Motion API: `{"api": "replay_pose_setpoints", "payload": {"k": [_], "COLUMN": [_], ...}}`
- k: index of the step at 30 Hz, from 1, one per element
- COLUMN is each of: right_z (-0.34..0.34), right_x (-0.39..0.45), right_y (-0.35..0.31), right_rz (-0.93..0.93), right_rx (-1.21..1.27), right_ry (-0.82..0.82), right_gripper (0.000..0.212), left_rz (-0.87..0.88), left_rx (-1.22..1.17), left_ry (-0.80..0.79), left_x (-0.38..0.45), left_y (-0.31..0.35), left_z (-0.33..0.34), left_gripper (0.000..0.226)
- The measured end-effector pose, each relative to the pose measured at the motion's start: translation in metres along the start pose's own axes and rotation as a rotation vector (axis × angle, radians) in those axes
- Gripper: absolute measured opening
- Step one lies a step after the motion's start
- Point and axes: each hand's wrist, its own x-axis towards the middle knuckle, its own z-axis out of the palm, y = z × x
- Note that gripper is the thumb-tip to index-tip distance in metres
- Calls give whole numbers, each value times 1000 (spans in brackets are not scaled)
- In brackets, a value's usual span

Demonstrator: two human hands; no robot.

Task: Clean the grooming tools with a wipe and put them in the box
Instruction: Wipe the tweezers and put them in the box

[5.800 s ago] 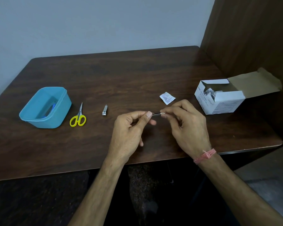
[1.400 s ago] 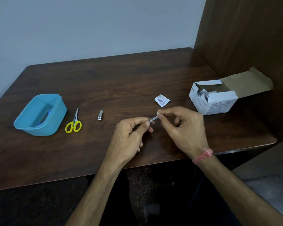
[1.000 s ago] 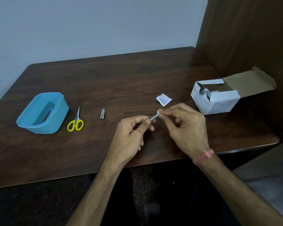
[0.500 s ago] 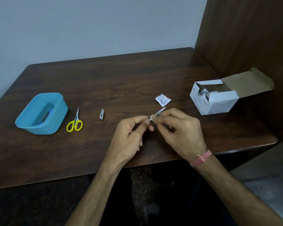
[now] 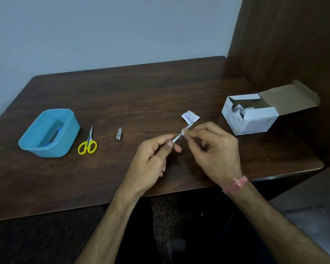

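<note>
My left hand [image 5: 152, 157] pinches one end of a thin metal grooming tool [image 5: 178, 137] above the table's front middle. My right hand [image 5: 213, 155] pinches a small white wipe [image 5: 183, 132] around the tool's shaft, with the tool's tip sticking out beyond the fingers. Yellow-handled scissors [image 5: 88, 143] and a small metal nail clipper [image 5: 119, 133] lie on the table to the left. The open blue plastic box [image 5: 65, 138] stands at the far left with something blue inside.
A torn white wipe sachet [image 5: 190, 117] lies just beyond my hands. An open white cardboard carton [image 5: 255, 122] of sachets stands at the right, its flap toward a wooden partition [image 5: 293, 44]. The table's front edge [image 5: 65, 208] runs below my wrists.
My right hand has slid the wipe back along the tool toward my left hand, baring the tip. The left hand has kept its hold.
</note>
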Motion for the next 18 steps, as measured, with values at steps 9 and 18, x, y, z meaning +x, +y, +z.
{"api": "replay_pose_setpoints", "payload": {"k": [9, 18], "right_z": [-2, -2], "right_x": [5, -2], "right_y": [7, -4], "right_rz": [140, 2], "right_rx": [8, -6], "right_ry": [54, -56], "right_gripper": [10, 13], "left_rz": [-16, -12], "left_rx": [26, 49], "left_ry": [23, 24], "left_x": [1, -1], "left_y": [-1, 1], "left_z": [0, 1], "left_gripper": [32, 31]}}
